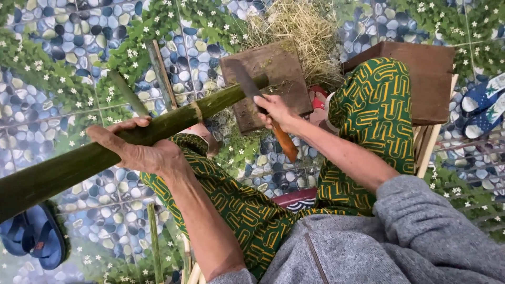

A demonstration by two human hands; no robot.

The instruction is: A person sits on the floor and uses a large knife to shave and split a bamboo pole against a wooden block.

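— Head view, from the left: what is held?
— A green bamboo pole (105, 150) is clamped by the left hand (139, 150) across the lap, its far end on a wooden block (286, 73).
— And to the right?
— A knife (252, 92) is gripped by the right hand (276, 110), blade at the pole's end.
— What risk is judged?
— A glancing blade, should the pole roll, could be driven toward the knee.

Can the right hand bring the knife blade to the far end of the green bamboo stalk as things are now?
Probably yes. The right hand holds the knife with its blade already at the end of the bamboo stalk over the wooden block. The left hand grips the stalk farther back, out of the way.
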